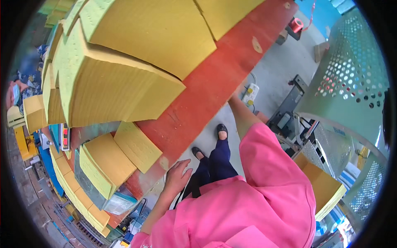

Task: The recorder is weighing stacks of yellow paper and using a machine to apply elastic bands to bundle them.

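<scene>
My left hand (178, 177) hovers by the near edge of the red table (178, 118), its fingers stretched out and a little apart with nothing in them. Nearest to it lies a small stack of yellow paper (138, 146) on the tabletop. Further along the same edge is my right hand (236, 93), at the side of the table; its fingers are mostly hidden, so its grip cannot be made out. Tall stacks of yellow paper (120, 84) fill the table's far side, and more yellow stacks (108, 159) stand to the left.
A green perforated metal chair (351, 74) stands at the right, with a yellow stack (318, 182) below it. On the floor are a white power strip (250, 94) and a metal frame (293, 97). A roll of red tape (296, 25) sits beyond the table's end.
</scene>
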`<state>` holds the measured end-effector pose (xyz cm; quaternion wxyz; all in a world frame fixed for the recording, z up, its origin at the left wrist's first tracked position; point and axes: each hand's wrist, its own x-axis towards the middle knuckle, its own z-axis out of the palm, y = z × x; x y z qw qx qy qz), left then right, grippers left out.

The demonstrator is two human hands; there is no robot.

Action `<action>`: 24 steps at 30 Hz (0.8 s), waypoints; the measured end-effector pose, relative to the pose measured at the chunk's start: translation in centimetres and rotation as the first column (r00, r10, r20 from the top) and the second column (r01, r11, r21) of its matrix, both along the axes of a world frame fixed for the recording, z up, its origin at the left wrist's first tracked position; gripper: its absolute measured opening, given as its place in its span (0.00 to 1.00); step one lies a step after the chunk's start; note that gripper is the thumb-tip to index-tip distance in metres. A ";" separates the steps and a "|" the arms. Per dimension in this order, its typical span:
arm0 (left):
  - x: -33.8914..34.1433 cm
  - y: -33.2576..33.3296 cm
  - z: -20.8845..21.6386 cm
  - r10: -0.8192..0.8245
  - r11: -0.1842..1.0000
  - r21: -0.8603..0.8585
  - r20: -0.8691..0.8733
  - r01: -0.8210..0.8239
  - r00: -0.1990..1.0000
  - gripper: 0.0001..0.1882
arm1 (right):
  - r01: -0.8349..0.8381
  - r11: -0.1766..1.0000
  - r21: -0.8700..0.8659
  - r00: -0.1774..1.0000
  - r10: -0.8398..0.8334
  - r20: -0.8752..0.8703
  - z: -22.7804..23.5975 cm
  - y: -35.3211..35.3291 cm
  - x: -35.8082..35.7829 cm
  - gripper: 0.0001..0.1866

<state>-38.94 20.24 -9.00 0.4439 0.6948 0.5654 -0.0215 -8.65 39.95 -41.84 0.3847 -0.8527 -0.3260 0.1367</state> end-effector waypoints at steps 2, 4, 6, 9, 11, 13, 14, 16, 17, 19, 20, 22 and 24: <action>-0.3 0.3 0.1 0.065 0.997 -0.049 -0.009 -0.066 0.998 0.20 | 0.074 0.995 0.073 0.983 -0.061 -0.174 0.1 -0.2 0.3 0.25; -1.0 -0.1 -0.7 0.102 0.995 -0.019 0.015 -0.102 0.995 0.21 | 0.144 0.980 0.137 0.935 -0.089 -0.343 0.3 -0.9 1.1 0.25; -0.8 -0.1 -0.4 0.157 0.979 -0.131 -0.003 -0.156 0.988 0.23 | 0.210 0.961 0.180 0.857 -0.092 -0.506 0.6 -1.4 1.5 0.25; -1.2 -0.5 0.1 0.167 0.985 -0.055 0.005 -0.166 0.986 0.22 | 0.285 0.936 0.204 0.687 -0.051 -0.725 1.5 -1.6 1.1 0.24; -1.4 -1.0 0.7 0.191 0.979 -0.069 0.012 -0.190 0.981 0.23 | 0.314 0.925 0.213 0.544 0.008 -0.839 2.1 -2.6 1.6 0.24; -1.6 -1.0 1.4 0.166 0.983 -0.088 0.025 -0.164 0.986 0.22 | 0.326 0.919 0.222 0.388 0.084 -0.918 2.8 -4.8 2.5 0.24; -1.5 -0.8 1.5 0.139 0.984 -0.112 0.008 -0.137 0.990 0.23 | 0.331 0.917 0.221 0.307 0.116 -0.944 3.2 -5.8 3.0 0.24; -2.3 -2.0 0.6 0.200 0.975 -0.096 0.007 -0.199 0.980 0.23 | -0.092 0.983 0.156 0.396 0.180 -0.900 10.1 -7.4 1.2 0.26; -2.6 -2.5 0.4 0.190 0.975 -0.127 0.032 -0.185 0.981 0.23 | -0.104 0.994 0.037 0.388 0.075 -0.919 11.6 -9.3 1.7 0.23; -3.2 -3.1 -0.6 0.142 0.988 0.034 0.120 -0.147 0.983 0.22 | -0.041 0.997 0.059 0.326 0.069 -0.943 13.8 -13.5 1.9 0.23; -3.2 -3.6 -0.9 0.073 0.979 0.174 0.171 -0.103 0.983 0.21 | -0.002 0.999 0.042 0.303 0.041 -0.952 15.1 -15.8 1.4 0.24; -3.2 -3.1 0.6 0.009 0.976 0.212 0.178 -0.047 0.984 0.23 | 0.008 0.999 0.043 0.238 0.040 -0.971 15.2 -21.1 1.7 0.25; -4.3 -3.2 1.2 0.052 0.999 -0.013 0.373 -0.051 0.926 0.24 | -0.086 0.996 -0.016 0.250 0.006 -0.968 18.2 -25.3 0.7 0.25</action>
